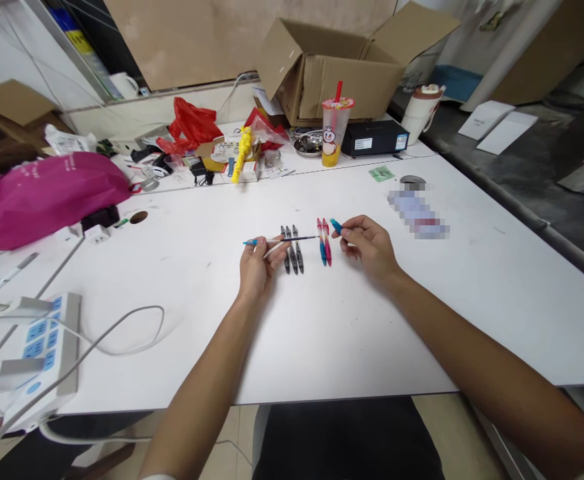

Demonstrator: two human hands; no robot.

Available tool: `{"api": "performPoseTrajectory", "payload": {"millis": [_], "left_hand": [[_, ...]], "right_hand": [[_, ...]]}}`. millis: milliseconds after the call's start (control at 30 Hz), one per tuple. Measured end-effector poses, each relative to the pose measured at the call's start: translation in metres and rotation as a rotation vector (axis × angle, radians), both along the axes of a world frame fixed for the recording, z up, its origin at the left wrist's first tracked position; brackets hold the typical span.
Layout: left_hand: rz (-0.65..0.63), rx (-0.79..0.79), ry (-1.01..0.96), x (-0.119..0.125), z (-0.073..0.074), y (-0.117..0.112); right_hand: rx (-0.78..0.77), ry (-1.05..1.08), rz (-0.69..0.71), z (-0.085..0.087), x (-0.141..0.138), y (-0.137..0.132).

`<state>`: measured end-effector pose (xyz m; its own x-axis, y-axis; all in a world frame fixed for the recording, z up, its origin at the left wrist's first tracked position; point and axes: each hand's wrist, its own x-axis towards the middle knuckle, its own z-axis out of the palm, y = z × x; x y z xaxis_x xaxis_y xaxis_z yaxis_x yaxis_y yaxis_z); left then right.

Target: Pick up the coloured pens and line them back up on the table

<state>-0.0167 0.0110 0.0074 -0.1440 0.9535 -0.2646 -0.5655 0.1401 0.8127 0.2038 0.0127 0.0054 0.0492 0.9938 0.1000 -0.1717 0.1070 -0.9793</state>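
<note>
My left hand (259,267) is closed on the barrel of a taken-apart pen (272,241) with a blue end. A dark refill (299,238) sticks out of it to the right. Between finger and thumb, my right hand (369,247) pinches the pen's blue grip section (337,227), apart from the refill's tip. Beneath and between the hands, three black pens (293,257) lie side by side on the white table (322,333). Just right of them lie a red pen (327,250) and another pen with a red top and a blue lower part (322,252).
Behind stand a plastic cup with a straw (334,133), a black box (375,139) and an open cardboard box (349,87). A power strip (55,347) with a looping cable (142,308) lies at left, near a pink bag (57,197). A small green packet (382,173) is at back right.
</note>
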Motion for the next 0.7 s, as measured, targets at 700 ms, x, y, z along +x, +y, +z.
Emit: {"api": "performPoseTrajectory", "payload": {"millis": [700], "left_hand": [[0.033, 0.08, 0.131, -0.005, -0.004, 0.0]], "right_hand": [[0.018, -0.357, -0.043, -0.008, -0.01, -0.008]]}}
